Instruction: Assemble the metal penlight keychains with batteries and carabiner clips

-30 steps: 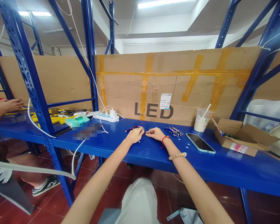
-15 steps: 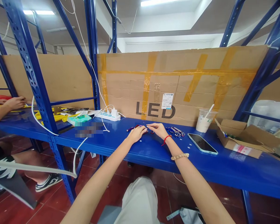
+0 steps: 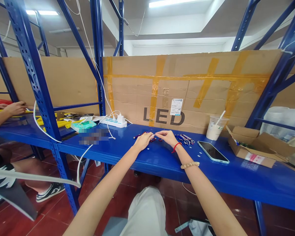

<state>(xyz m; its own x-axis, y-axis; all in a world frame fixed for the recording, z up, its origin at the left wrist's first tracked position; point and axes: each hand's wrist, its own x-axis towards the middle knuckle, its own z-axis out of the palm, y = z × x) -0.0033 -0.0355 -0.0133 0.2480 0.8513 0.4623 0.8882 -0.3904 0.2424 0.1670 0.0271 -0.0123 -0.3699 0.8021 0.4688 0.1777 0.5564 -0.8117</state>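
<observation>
Both of my hands meet over the blue shelf top (image 3: 162, 157). My left hand (image 3: 144, 141) has its fingers closed on a small red and purple item (image 3: 147, 134) that I cannot make out clearly. My right hand (image 3: 166, 136) pinches the other end of that same small item, fingertips almost touching the left hand's. A red cord and a bead bracelet sit on my right wrist. A small pile of blue and silver pieces (image 3: 185, 139) lies just right of my right hand.
A phone (image 3: 212, 151) lies face up to the right, a plastic cup with a straw (image 3: 214, 127) behind it, an open cardboard box (image 3: 259, 146) further right. A white power strip (image 3: 114, 122) and cardboard wall stand behind. Another person's hand (image 3: 13, 108) rests at far left.
My right hand lifted and opened away from the left half a second ago, then came back to pinch the small item beside the left hand. The view shifted slightly.
</observation>
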